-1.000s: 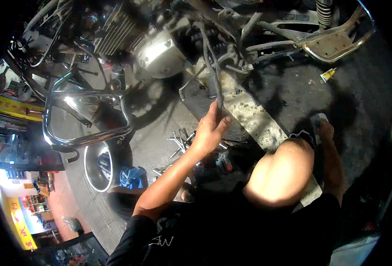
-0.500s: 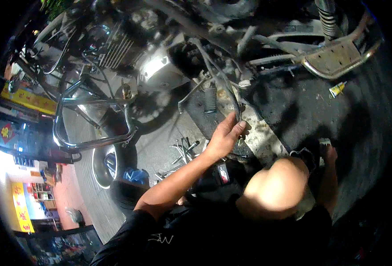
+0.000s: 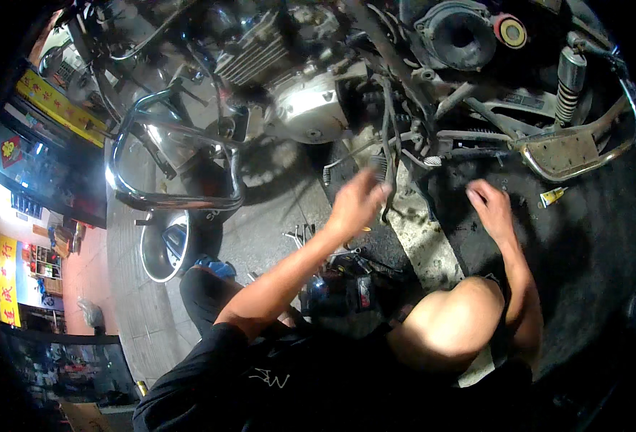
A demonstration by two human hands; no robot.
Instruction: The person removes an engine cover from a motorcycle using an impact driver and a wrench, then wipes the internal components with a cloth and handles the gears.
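My left hand [image 3: 360, 203] is blurred by motion beside a dark hose [image 3: 391, 169] that hangs from the motorcycle's underside. Whether its fingers touch the hose is unclear. To the right, my right hand [image 3: 492, 209] is raised over the dark ground below the swingarm. Its fingers are loosely bent and a little apart, with nothing visible in them. Above both hands are the motorcycle's silver engine cover [image 3: 311, 108] and a ribbed rubber foot peg [image 3: 379, 167].
A chrome crash bar [image 3: 181, 201] juts out at left, above a metal basin [image 3: 161, 252]. Several wrenches [image 3: 300, 234] and a dark case [image 3: 332, 294] lie before me. A yellow tube [image 3: 552, 196] lies at right, under the footrest bracket [image 3: 566, 153]. My bare knee [image 3: 455, 317] stands between my arms.
My right hand has come up and leftward from beside a pale object near my knee. The left hand has shifted slightly on the hose's left. The view has tilted up, showing more of the motorcycle.
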